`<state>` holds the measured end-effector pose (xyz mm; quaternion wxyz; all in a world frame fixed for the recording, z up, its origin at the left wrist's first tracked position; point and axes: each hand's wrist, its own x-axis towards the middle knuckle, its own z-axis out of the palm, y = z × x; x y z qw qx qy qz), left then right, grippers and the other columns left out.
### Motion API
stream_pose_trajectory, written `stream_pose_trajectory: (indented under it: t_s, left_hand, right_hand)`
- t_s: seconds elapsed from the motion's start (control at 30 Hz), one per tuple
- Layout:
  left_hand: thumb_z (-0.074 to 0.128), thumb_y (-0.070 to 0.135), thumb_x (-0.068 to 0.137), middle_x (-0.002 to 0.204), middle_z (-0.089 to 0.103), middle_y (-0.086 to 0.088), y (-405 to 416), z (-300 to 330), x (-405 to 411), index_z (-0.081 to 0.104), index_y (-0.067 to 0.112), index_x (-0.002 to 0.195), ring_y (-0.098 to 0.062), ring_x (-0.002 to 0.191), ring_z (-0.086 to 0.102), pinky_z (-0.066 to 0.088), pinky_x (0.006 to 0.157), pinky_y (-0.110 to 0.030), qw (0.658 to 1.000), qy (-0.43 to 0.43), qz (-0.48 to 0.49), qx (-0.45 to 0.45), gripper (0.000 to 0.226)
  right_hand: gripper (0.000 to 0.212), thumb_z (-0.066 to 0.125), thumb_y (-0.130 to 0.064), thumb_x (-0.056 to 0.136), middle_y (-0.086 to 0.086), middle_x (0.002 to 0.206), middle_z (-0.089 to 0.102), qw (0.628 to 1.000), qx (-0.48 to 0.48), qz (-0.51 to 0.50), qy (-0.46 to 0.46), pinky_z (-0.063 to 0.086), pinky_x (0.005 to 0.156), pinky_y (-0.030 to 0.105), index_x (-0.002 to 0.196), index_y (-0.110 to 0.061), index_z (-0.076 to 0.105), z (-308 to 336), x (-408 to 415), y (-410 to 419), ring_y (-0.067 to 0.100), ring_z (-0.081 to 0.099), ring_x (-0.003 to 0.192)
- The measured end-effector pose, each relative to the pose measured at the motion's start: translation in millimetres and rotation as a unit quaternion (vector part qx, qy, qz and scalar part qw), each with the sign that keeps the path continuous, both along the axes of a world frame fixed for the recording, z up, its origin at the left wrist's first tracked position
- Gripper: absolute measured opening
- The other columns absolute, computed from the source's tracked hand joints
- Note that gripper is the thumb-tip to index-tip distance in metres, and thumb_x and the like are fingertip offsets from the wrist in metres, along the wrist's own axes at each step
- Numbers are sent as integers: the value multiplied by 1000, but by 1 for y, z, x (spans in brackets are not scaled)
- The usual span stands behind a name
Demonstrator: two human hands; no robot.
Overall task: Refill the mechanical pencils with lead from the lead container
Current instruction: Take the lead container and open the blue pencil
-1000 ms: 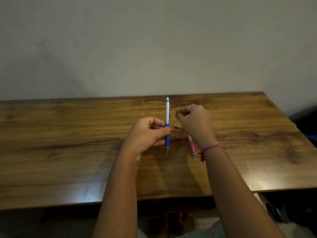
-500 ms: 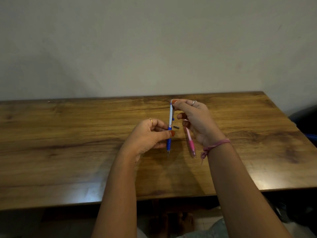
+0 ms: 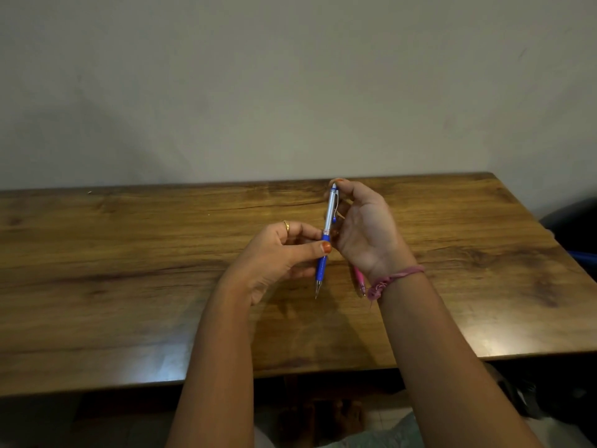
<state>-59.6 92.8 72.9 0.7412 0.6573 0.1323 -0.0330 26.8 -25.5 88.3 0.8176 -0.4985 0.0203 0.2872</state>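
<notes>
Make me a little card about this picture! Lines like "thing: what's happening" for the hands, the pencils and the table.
left hand: grips the blue mechanical pencil at its blue grip, thumb on front
right hand: palm turned to the camera, a fingertip at the blue pencil's top end
blue mechanical pencil: near upright, tip pointing down, off the table
pink mechanical pencil: partly hidden behind the right wrist; whether it lies on the table cannot be told
wooden table: under both hands
lead container: not visible
</notes>
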Motion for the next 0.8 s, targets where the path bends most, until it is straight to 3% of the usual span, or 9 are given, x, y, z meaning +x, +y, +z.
stream_pose_trajectory:
  t_s: [0.13, 0.3, 0.37, 0.43, 0.53, 0.6, 0.67, 0.73, 0.8]
  left_hand:
    - [76, 9, 73, 83, 73, -4, 2, 0, -1, 73, 15, 86, -14, 73, 71, 54, 59, -23, 1000, -6, -5, -7, 15]
    - [78, 12, 68, 81, 74, -1, 4, -5, -3, 73, 18, 85, -15, 78, 72, 55, 61, -24, 999, 14, -31, 15, 18]
    - [77, 9, 72, 82, 74, -2, 5, -7, -1, 71, 15, 88, -16, 79, 72, 56, 61, -25, 999, 26, -6, 30, 18]
    - [77, 8, 74, 80, 74, -2, 5, -7, 2, 70, 12, 88, -14, 76, 72, 56, 61, -25, 998, 34, 24, 53, 17]
    - [78, 11, 75, 79, 71, -1, 0, -10, 9, 67, 13, 86, -10, 69, 70, 54, 58, -20, 986, 47, 70, 141, 16]
    - [77, 13, 77, 81, 69, -3, -7, -15, 14, 65, 13, 88, -11, 70, 69, 56, 59, -22, 971, 58, 86, 216, 16]
    - [78, 16, 78, 79, 67, -2, -12, -20, 18, 63, 16, 83, -11, 71, 68, 59, 63, -26, 949, 73, 95, 292, 15]
    - [78, 20, 78, 81, 67, -3, -15, -24, 20, 58, 21, 73, -14, 75, 67, 59, 71, -34, 925, 98, 86, 356, 20]
    - [78, 24, 78, 82, 69, -6, -18, -25, 24, 59, 21, 71, -18, 78, 68, 58, 75, -39, 912, 113, 77, 387, 20]
  right_hand:
    - [14, 55, -26, 90, -5, 70, 56, 999, 32, 15, 39, 41, 55, 28, 82, -19, 63, 0, -2, 1, 12, 45, 58]
    - [19, 51, -27, 92, -8, 71, 56, 998, 58, -9, 38, 31, 58, 29, 75, -25, 61, 4, 4, -5, 10, 44, 59]
    - [16, 53, -26, 92, -8, 72, 57, 999, -1, -34, -14, 31, 57, 27, 80, -24, 64, 7, 8, -12, 8, 44, 60]
    - [12, 60, -28, 90, -9, 78, 61, 985, -133, -35, -100, 34, 59, 25, 88, -22, 70, 5, 10, -19, 7, 47, 67]
    - [13, 67, -30, 87, -6, 85, 66, 898, -371, 20, -235, 39, 60, 24, 89, -19, 72, -2, 11, -23, 6, 54, 77]
    - [13, 69, -33, 84, -1, 80, 67, 793, -520, 78, -308, 50, 67, 32, 76, -22, 69, -8, 13, -22, 12, 60, 80]
    - [20, 68, -36, 83, -2, 80, 66, 702, -618, 128, -329, 51, 84, 40, 65, -29, 62, -13, 13, -19, 19, 62, 88]
    - [17, 68, -34, 82, -4, 85, 68, 665, -654, 146, -330, 47, 89, 40, 65, -29, 64, -17, 10, -16, 20, 62, 92]
    - [9, 68, -30, 79, -4, 88, 68, 653, -665, 140, -334, 45, 86, 38, 72, -24, 69, -20, 10, -14, 19, 60, 89]
